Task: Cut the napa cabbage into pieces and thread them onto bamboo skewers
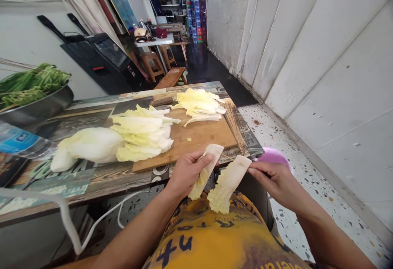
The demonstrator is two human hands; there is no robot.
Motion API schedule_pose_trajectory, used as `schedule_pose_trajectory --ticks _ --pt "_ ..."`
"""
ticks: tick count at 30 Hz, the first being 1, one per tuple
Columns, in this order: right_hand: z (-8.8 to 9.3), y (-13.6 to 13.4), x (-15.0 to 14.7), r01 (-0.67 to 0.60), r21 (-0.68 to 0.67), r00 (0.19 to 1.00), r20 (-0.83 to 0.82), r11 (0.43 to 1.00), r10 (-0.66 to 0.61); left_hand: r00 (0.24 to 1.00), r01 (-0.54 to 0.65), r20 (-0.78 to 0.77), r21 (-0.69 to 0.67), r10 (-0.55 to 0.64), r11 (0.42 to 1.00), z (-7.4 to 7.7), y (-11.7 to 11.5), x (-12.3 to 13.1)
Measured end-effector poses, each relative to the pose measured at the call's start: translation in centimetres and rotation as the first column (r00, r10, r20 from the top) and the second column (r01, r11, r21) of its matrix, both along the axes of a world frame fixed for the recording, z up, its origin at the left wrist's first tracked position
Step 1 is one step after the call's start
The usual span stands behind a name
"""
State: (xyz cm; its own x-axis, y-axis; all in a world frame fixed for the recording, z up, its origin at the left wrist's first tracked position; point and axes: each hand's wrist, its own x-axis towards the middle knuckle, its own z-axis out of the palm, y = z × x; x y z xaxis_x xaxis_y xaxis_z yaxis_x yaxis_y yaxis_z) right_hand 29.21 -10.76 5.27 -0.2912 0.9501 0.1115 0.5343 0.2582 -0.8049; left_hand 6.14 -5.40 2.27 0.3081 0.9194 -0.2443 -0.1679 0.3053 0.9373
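My left hand (188, 170) is closed around a strip of pale cabbage leaf (206, 170), thumb pressed on its white stem. My right hand (274, 181) pinches a second cabbage strip (227, 184) that hangs down over my yellow shirt. Both hands are just in front of the table edge. On the wooden cutting board (196, 138) lie two stacks of cut cabbage leaves, a near stack (144, 134) and a far stack (199, 104). A bundle of thin bamboo skewers (235, 125) lies along the board's right side.
A cabbage head (89, 146) lies left of the board. A metal bowl of green vegetables (33, 91) stands at far left, with a plastic water bottle (21, 140) and green scissors (37, 170) nearby. A purple bowl (273, 156) sits at the right. A white cable (70, 228) hangs off the table.
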Motion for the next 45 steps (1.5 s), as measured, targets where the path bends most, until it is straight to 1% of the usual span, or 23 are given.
schedule_pose_trajectory --ticks 5,10,14,17,20,24,25,26,27,28,29,30,31,32,33,34,35,36,40,42,45 --pt "0.2 -0.1 0.0 -0.021 -0.025 1.000 -0.017 0.999 0.021 0.997 -0.026 -0.064 0.095 0.032 0.995 -0.3 -0.1 -0.3" --pt "0.2 0.0 0.0 -0.055 -0.063 0.997 -0.049 0.996 0.052 0.992 0.012 -0.128 0.119 0.003 0.993 0.1 -0.3 -0.4" --pt "0.1 0.2 -0.5 -0.074 -0.074 0.995 -0.067 0.994 0.069 0.985 0.065 -0.166 0.139 -0.041 0.988 0.3 -0.7 0.1" --pt "0.1 0.5 -1.0 -0.055 -0.055 0.996 -0.067 0.997 0.051 0.990 0.059 -0.136 0.160 -0.037 0.985 0.1 -0.8 0.5" --pt "0.0 0.8 -1.5 -0.029 -0.031 0.998 -0.062 0.999 0.027 0.989 0.048 -0.149 0.160 -0.024 0.986 0.3 -0.5 0.6" --pt "-0.3 1.1 -1.3 0.054 0.048 0.996 -0.069 0.997 -0.050 0.985 0.115 -0.146 0.128 -0.096 0.985 1.3 0.7 -0.3" --pt "-0.3 1.1 -1.1 0.083 0.069 0.995 -0.067 0.994 -0.078 0.986 0.093 -0.150 0.149 -0.071 0.984 1.5 1.4 -0.7" --pt "-0.4 1.1 -0.8 0.108 0.087 0.993 -0.064 0.990 -0.103 0.985 0.042 -0.172 0.199 -0.008 0.979 1.7 2.2 -1.1" --pt "-0.5 1.0 -0.5 0.131 0.100 0.990 -0.060 0.986 -0.125 0.972 -0.019 -0.218 0.279 0.082 0.960 1.8 3.2 -1.5" --pt "-0.6 0.8 -0.2 0.147 0.109 0.988 -0.057 0.983 -0.142 0.941 -0.064 -0.285 0.378 0.182 0.923 1.7 4.4 -1.8" --pt "-0.6 0.6 0.0 0.162 0.117 0.986 -0.054 0.980 -0.156 0.890 -0.068 -0.366 0.486 0.274 0.871 1.5 5.7 -1.9" --pt "-0.7 0.4 0.2 0.174 0.123 0.984 -0.053 0.977 -0.169 0.816 -0.012 -0.463 0.584 0.345 0.811 1.2 7.1 -1.9" --pt "-0.7 0.2 0.3 0.185 0.126 0.982 -0.049 0.975 -0.181 0.726 0.092 -0.563 0.648 0.395 0.756 0.9 8.5 -1.7" --pt "-0.7 0.0 0.4 0.195 0.131 0.981 -0.044 0.972 -0.191 0.621 0.227 -0.661 0.666 0.421 0.710 0.5 9.8 -1.3" --pt "-0.7 -0.2 0.4 0.201 0.134 0.980 -0.037 0.970 -0.197 0.510 0.358 -0.741 0.644 0.437 0.676 0.2 11.0 -0.8" --pt "-0.7 -0.4 0.3 0.204 0.138 0.979 -0.026 0.969 -0.202 0.416 0.452 -0.792 0.607 0.447 0.653 -0.1 12.0 -0.2" --pt "-0.6 -0.6 0.2 0.208 0.142 0.978 -0.014 0.968 -0.208 0.344 0.513 -0.821 0.571 0.456 0.641 -0.4 12.8 0.4" --pt "-0.6 -0.7 0.2 0.213 0.148 0.977 -0.003 0.966 -0.215 0.298 0.543 -0.834 0.548 0.464 0.636 -0.5 13.5 1.1" --pt "-0.6 -0.9 0.1 0.243 0.177 0.969 0.009 0.954 -0.248 0.236 0.576 -0.843 0.522 0.484 0.629 -0.7 14.9 2.7" --pt "-0.7 -0.9 0.1 0.243 0.174 0.969 0.000 0.954 -0.247 0.219 0.595 -0.851 0.504 0.476 0.626 -0.5 15.3 2.8" --pt "-1.1 -0.6 0.1 0.233 0.147 0.972 -0.014 0.961 -0.233 0.196 0.614 -0.871 0.467 0.450 0.636 -0.2 15.8 2.6"
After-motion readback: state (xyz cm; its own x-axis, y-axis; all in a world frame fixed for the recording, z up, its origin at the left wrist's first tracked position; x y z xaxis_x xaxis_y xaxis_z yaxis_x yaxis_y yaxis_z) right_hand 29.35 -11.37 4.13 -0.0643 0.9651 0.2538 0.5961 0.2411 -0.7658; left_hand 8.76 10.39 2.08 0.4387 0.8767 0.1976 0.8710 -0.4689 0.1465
